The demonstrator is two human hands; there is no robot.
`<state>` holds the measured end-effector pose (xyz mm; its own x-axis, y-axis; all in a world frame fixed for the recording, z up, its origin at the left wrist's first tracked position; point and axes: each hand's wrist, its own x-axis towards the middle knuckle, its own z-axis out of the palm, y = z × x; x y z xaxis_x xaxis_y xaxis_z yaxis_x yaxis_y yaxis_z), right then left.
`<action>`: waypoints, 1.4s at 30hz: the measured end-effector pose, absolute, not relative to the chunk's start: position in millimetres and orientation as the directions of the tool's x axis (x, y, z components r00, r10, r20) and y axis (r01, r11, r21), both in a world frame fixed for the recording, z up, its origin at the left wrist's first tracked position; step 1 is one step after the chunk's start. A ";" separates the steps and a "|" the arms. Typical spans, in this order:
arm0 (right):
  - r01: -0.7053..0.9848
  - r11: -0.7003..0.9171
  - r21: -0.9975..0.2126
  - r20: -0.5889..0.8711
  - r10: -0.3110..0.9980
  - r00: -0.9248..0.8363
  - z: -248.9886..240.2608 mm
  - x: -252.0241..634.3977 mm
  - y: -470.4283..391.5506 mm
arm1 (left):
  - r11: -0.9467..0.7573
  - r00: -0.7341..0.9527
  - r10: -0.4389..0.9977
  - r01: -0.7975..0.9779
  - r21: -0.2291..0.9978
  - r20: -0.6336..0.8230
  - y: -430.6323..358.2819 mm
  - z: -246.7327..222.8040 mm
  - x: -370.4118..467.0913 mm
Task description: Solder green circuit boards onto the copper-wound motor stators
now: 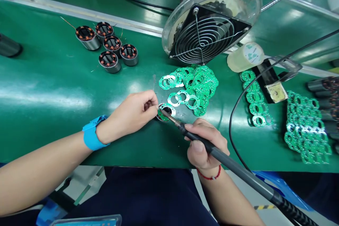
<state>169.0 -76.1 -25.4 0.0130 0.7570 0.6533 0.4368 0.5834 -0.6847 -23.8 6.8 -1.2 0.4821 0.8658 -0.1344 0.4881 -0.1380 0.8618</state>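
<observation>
My right hand [208,143] is wrapped round a black soldering iron [219,155], whose tip touches or hovers at a green ring-shaped circuit board [167,111]. That board sits on a motor stator at the bench's front middle, with copper windings showing through its hole. At the board's left edge my left hand [137,111] is closed in a pinch; what lies between its fingertips is too small to make out. A blue band circles my left wrist. Just behind the work lies a loose pile of green ring boards [202,84].
Several wound stators [108,61] stand at the back left. A fan with a wire guard [202,39] rises behind the boards. To the right are a sponge holder [277,91], stacked boards [307,127], a roll [246,57] and a looping black cable [231,123].
</observation>
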 end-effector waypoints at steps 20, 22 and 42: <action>0.545 0.302 -0.782 0.467 0.863 0.192 -34.9 172.3 -59.7 | -0.832 0.850 0.502 0.423 0.360 0.162 -0.1 -7.9 -23.6; 0.601 0.237 -0.763 0.417 0.891 0.178 -38.2 174.1 -56.6 | -0.835 0.844 0.531 0.508 0.210 0.071 -1.7 -2.3 -29.4; 0.774 0.374 -0.511 0.234 0.927 -0.294 -40.6 164.5 -48.6 | -0.447 0.436 0.895 0.870 0.210 0.096 43.4 5.8 -92.4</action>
